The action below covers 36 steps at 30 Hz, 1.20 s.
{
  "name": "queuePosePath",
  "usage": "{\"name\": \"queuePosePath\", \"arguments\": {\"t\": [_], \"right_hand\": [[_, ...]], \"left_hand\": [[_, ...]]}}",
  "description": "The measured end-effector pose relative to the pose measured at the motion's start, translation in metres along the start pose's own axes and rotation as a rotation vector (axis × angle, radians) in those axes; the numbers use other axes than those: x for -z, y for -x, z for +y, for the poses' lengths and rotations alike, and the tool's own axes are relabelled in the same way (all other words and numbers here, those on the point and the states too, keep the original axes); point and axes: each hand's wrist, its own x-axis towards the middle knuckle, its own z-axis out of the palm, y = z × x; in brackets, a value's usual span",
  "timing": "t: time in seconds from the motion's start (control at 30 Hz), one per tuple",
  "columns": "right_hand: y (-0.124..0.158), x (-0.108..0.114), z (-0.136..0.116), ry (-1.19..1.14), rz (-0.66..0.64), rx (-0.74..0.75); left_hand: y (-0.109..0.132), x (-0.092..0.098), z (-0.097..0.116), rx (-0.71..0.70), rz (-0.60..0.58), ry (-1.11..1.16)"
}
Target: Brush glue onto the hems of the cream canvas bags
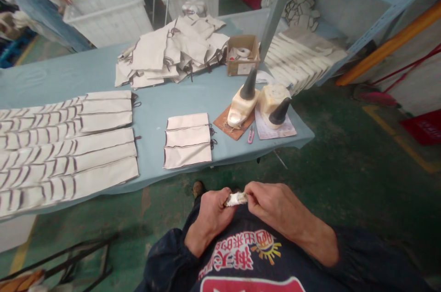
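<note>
Head view: both hands (pixel 237 207) pinch small white wad (pixel 237 198), maybe cloth, clear of table edge (pixel 241 156)

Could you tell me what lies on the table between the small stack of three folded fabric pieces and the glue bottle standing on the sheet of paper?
In the head view, between the fabric stack and that bottle lie a brown board carrying another glue bottle, and small pink snips.

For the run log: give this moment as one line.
hands: left and right pinch white wad | table: cloth pieces
</note>
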Motion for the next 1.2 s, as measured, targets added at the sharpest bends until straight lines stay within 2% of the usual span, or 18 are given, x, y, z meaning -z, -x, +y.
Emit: {"name": "queuePosePath", "arguments": {"t": [0.07,0.13,0.23,0.3,0.37,0.47,0.53,0.63,0.9,1.2], "right_hand": [[0.000,0.000,0.021,0.127,0.033,0.020],[0.001,0.008,0.047,0.213,0.110,-0.072],[0.005,0.028,0.071,0.150,0.196,-0.198],[0.007,0.037,0.066,0.034,0.129,-0.152],[0.007,0.038,0.047,-0.070,0.064,-0.057],[0.003,0.031,0.018,-0.179,0.058,0.096],[0.000,0.026,0.009,-0.180,0.070,0.189],[-0.003,0.023,0.009,-0.118,0.057,0.280],[-0.003,0.013,0.016,-0.033,-0.054,0.315],[-0.006,0.005,0.023,-0.012,-0.073,0.285]], "left_hand": [[0.004,0.001,0.001,0.055,-0.046,-0.029],[0.008,0.001,-0.001,0.115,-0.097,-0.024],[0.011,0.003,-0.003,0.177,-0.143,0.104],[0.010,0.005,-0.002,0.177,-0.147,0.221],[0.007,0.006,0.001,0.152,-0.156,0.292],[0.004,0.008,0.005,0.106,-0.203,0.305],[0.004,0.007,0.006,0.084,-0.238,0.297],[0.005,0.005,0.006,0.063,-0.270,0.288],[0.005,0.004,0.008,0.032,-0.245,0.187],[0.002,0.006,0.009,0.055,-0.235,0.064]]}}
